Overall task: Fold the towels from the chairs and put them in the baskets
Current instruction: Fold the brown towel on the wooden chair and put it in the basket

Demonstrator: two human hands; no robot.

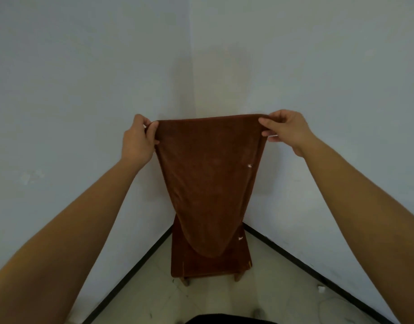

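Brown towel (pixel 208 183), doubled over, hung in the air before the corner chair (pixel 210 265), its top corners pinched by the left hand (pixel 138 141) and right hand (pixel 286 132), both closed on it.

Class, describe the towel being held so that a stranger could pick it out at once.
Find the room corner where two pale walls meet. In front hangs a rust-brown terry towel, pinched at its top corners by left hand and right hand; unlike the brown cloth on the wooden chair, it dangles.

Bare room corner: plain pale walls (pixel 84 90), black baseboard (pixel 135 260), tiled floor (pixel 213 298), wooden chair (pixel 238 275).
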